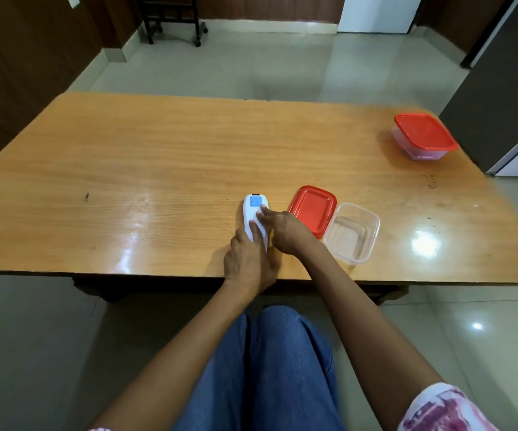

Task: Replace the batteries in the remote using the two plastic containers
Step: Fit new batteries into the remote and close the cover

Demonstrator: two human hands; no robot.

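The remote [249,214] lies face up (its blue screen pointing away) near the front edge of the worktop [158,169], about midway along it. The left hand [246,259] grips its near end, thumb on top and fingers curled round the side. The right hand [287,233] reaches across with fairly straight fingers pressing on the remote's face. Just right of it lies a red lid [312,209], touching an open tub [372,237]. A closed tub [424,135] sits at the far right corner.

A home dining room: a wooden tabletop [173,150], glossy tiled floor [251,63], a refrigerator [500,88] and a dark wheeled trolley [170,17].
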